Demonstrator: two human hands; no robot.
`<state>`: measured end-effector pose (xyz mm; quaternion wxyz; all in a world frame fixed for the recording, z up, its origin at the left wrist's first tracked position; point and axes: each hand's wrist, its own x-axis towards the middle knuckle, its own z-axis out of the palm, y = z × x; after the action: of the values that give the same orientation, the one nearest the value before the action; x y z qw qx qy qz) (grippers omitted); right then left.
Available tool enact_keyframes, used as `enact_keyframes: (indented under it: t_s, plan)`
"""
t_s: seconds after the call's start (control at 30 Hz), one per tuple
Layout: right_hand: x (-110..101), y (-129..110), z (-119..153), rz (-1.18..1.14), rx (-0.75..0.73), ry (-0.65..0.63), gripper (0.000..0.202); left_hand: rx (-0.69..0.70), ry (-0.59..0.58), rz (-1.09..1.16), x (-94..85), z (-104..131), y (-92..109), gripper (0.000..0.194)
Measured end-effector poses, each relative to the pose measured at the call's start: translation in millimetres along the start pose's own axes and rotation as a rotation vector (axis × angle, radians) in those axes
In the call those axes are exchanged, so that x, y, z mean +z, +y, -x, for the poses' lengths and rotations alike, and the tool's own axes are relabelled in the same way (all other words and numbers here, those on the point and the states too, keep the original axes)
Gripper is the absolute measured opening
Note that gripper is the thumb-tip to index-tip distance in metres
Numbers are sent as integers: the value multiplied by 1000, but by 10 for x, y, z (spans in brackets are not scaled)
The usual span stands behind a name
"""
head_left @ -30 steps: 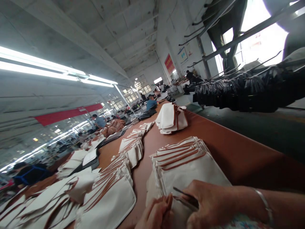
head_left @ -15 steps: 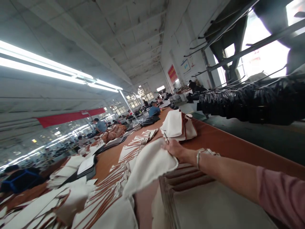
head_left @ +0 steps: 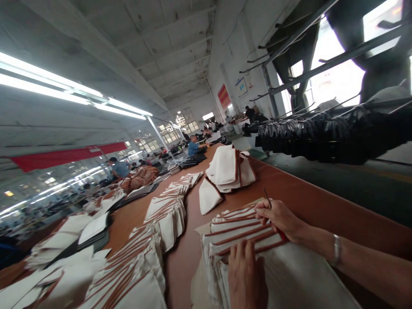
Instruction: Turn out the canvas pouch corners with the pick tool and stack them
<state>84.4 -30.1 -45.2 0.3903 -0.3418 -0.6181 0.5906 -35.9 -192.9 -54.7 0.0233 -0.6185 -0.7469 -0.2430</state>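
My right hand (head_left: 278,219), with a bangle at the wrist, is closed round a thin dark brush-like tool (head_left: 267,198) with a red part below the fingers. It is over the right side of a fanned stack of white pieces with brown edges (head_left: 225,234). My left hand (head_left: 246,270) rests on the near part of this stack, fingers bent over a brown edge; what lies under the fingertips is hidden. One loose white piece (head_left: 209,196) lies on the brown table beyond the stack, beside a pile of white pieces (head_left: 225,169).
Long overlapping rows of white pieces (head_left: 170,219) run along the left of the brown table surface (head_left: 289,184). Dark sheets (head_left: 96,240) lie farther left. Black items (head_left: 334,143) hang from a rack at right. A person in blue (head_left: 193,147) sits at the far end.
My right hand has let go of the white piece and moved back over the stack with the tool. My left hand has come into view. The stack's brown edges now show fanned out.
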Motion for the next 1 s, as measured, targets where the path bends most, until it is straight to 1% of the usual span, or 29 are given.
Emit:
enact_keyframes:
  t_s: [0.07,0.13,0.2,0.23,0.3,0.4,0.43,0.53,0.57,0.63,0.67,0.73,0.8,0.87,0.9,0.97,1.0]
  plan:
    - [-244,0,157,-33,-12,57,30,53,-19,-67,157,-261,66,33]
    - [-475,-6,297,-64,-15,122,33,74,-29,-95,280,-430,130,23]
    - [-677,3,418,-66,6,188,36,85,-27,-112,381,-509,200,10]
    - [-764,17,469,-60,22,218,37,98,-23,-118,424,-519,239,8]
    - [-905,66,551,-51,57,272,39,126,-9,-121,497,-501,322,12]
    - [-1030,166,627,-69,81,322,39,180,72,-141,582,-445,447,26]
    - [-1051,194,643,-70,81,327,39,199,89,-143,608,-432,488,26]
    - [-1068,201,666,-44,58,317,36,238,63,-141,692,-415,608,13]
    - [-1063,170,667,-23,42,305,36,240,47,-141,721,-410,643,15]
    - [-1037,57,652,31,4,248,35,252,50,-155,775,-385,694,21]
    - [-1014,-15,635,62,-22,196,34,260,56,-160,800,-362,706,23]
    - [-940,-155,574,125,-64,14,30,318,84,-195,840,-291,703,35]
    - [-828,-237,475,179,-74,-208,24,419,160,-266,865,-189,674,41]
    - [-694,-224,342,223,-31,-404,16,506,237,-330,859,-65,638,37]
    - [-629,-183,269,239,4,-471,13,527,260,-351,836,3,620,33]
    - [-525,-58,120,268,70,-540,9,519,273,-348,730,147,585,27]
    - [-491,14,51,280,96,-549,9,499,278,-334,643,222,565,25]
